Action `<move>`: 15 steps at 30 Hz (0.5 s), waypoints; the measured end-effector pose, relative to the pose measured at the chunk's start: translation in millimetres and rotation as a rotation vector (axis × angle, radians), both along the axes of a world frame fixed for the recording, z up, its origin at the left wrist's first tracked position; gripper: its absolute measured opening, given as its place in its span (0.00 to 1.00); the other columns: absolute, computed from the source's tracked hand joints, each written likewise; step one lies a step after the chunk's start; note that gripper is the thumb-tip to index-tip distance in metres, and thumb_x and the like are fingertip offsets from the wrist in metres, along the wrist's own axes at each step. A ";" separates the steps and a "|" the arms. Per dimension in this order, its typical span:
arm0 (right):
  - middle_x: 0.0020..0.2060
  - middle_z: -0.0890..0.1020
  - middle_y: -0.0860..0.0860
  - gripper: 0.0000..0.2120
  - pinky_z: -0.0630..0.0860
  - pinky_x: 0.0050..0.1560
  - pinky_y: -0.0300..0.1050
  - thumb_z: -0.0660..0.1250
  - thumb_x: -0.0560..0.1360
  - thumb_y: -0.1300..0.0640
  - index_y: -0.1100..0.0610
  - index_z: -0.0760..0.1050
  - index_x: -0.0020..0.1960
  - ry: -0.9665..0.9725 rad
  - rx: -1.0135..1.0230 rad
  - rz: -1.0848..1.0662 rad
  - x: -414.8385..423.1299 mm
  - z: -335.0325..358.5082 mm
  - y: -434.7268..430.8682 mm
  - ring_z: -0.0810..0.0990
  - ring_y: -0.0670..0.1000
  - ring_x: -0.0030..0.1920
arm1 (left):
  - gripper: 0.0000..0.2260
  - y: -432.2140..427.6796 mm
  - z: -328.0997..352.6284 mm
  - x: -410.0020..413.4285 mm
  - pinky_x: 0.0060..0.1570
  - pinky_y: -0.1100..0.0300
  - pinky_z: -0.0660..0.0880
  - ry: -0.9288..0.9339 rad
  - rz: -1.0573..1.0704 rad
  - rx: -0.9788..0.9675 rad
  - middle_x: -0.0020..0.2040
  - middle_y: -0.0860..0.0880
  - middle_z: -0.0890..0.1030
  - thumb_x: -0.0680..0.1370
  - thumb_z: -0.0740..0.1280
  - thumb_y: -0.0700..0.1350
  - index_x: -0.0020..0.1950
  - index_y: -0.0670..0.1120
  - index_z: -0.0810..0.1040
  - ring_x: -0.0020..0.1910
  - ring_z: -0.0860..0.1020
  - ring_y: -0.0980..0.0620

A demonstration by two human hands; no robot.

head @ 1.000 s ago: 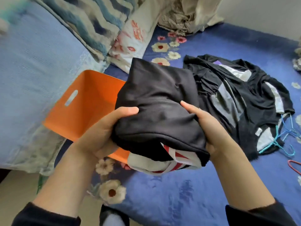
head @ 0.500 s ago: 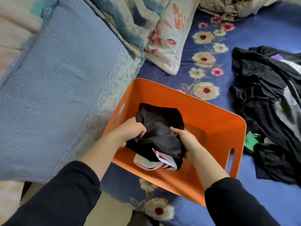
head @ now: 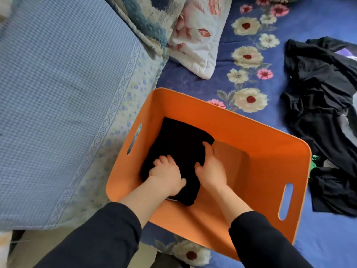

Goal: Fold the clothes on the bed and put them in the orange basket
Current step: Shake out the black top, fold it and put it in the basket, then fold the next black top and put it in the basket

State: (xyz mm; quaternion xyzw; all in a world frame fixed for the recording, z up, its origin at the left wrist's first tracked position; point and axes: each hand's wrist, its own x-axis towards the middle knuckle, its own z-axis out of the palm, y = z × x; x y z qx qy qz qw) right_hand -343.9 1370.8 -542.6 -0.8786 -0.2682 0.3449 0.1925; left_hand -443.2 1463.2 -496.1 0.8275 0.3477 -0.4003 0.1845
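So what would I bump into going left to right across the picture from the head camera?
Blue checked blanket, orange basket left wall, left hand, right hand (both on the folded black garment), basket's right wall, unfolded black clothes.

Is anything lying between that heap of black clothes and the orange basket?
Nothing visible does. Only bare bedsheet lies between the black clothes and the orange basket, and the basket's floor is free beside the folded garment.
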 end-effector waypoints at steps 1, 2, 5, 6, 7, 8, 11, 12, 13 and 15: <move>0.76 0.58 0.51 0.35 0.77 0.48 0.48 0.64 0.74 0.58 0.49 0.53 0.77 0.005 0.003 0.111 3.5 -0.2 1.6 0.76 0.57 0.62 | 0.43 -1.8 -9.4 1.7 0.70 0.46 0.62 0.105 0.012 -0.085 0.76 0.33 0.51 0.79 0.60 0.61 0.77 0.34 0.42 0.74 0.55 0.34; 0.78 0.52 0.48 0.38 0.74 0.61 0.50 0.66 0.73 0.58 0.48 0.52 0.78 0.049 -0.014 0.219 6.5 -1.0 1.9 0.65 0.57 0.72 | 0.45 -2.7 -20.4 -0.1 0.71 0.45 0.60 0.198 0.043 -0.135 0.76 0.31 0.46 0.78 0.60 0.62 0.76 0.34 0.39 0.74 0.52 0.31; 0.77 0.36 0.47 0.51 0.48 0.75 0.55 0.72 0.70 0.52 0.44 0.40 0.78 0.135 -0.266 0.518 12.8 -12.9 -5.5 0.36 0.54 0.77 | 0.51 -5.5 -53.6 -9.8 0.73 0.44 0.59 0.380 0.104 -0.115 0.76 0.32 0.39 0.75 0.62 0.66 0.75 0.34 0.34 0.75 0.45 0.31; 0.76 0.33 0.47 0.54 0.46 0.75 0.57 0.74 0.69 0.49 0.43 0.36 0.78 0.094 -0.338 0.600 12.1 -18.0 -10.6 0.33 0.55 0.77 | 0.52 -6.3 -59.5 -12.8 0.73 0.45 0.59 0.404 0.133 -0.091 0.76 0.33 0.39 0.75 0.62 0.66 0.75 0.35 0.33 0.76 0.45 0.33; 0.76 0.32 0.49 0.55 0.45 0.75 0.57 0.73 0.69 0.46 0.43 0.33 0.77 0.035 -0.388 0.649 10.8 -22.5 -15.7 0.33 0.56 0.76 | 0.53 -6.3 -62.3 -13.7 0.72 0.46 0.59 0.423 0.161 -0.072 0.77 0.33 0.39 0.74 0.63 0.66 0.75 0.36 0.32 0.76 0.45 0.34; 0.76 0.32 0.50 0.53 0.45 0.75 0.57 0.71 0.72 0.46 0.43 0.31 0.77 -0.027 -0.413 0.671 8.8 -27.1 -19.6 0.33 0.57 0.76 | 0.53 -5.8 -63.6 -14.8 0.72 0.47 0.59 0.430 0.182 -0.054 0.77 0.34 0.40 0.74 0.64 0.66 0.75 0.36 0.31 0.77 0.45 0.35; 0.76 0.32 0.51 0.47 0.46 0.75 0.57 0.66 0.77 0.53 0.45 0.31 0.77 -0.070 -0.394 0.643 4.2 -31.0 -18.9 0.34 0.57 0.77 | 0.54 -1.1 -65.8 -14.8 0.73 0.45 0.58 0.442 0.151 -0.016 0.77 0.35 0.42 0.73 0.64 0.68 0.75 0.38 0.31 0.77 0.47 0.36; 0.77 0.33 0.50 0.46 0.47 0.75 0.57 0.65 0.76 0.55 0.45 0.33 0.78 -0.026 -0.376 0.621 4.6 -29.5 -17.4 0.35 0.57 0.77 | 0.54 0.1 -65.4 -15.3 0.73 0.45 0.58 0.443 0.147 -0.019 0.77 0.35 0.42 0.73 0.63 0.68 0.76 0.37 0.32 0.77 0.48 0.36; 0.77 0.35 0.50 0.44 0.48 0.75 0.56 0.65 0.76 0.57 0.46 0.37 0.78 0.040 -0.359 0.589 7.2 -26.1 -14.1 0.37 0.56 0.77 | 0.54 2.9 -63.7 -14.7 0.73 0.45 0.58 0.443 0.145 -0.035 0.77 0.34 0.43 0.73 0.63 0.67 0.76 0.37 0.33 0.76 0.49 0.36; 0.79 0.45 0.51 0.38 0.57 0.73 0.52 0.65 0.77 0.56 0.50 0.47 0.79 0.162 -0.306 0.498 18.4 -9.8 -11.4 0.48 0.56 0.78 | 0.50 8.5 -55.2 -11.0 0.73 0.47 0.59 0.390 0.177 -0.084 0.77 0.34 0.49 0.74 0.64 0.65 0.78 0.37 0.39 0.75 0.53 0.36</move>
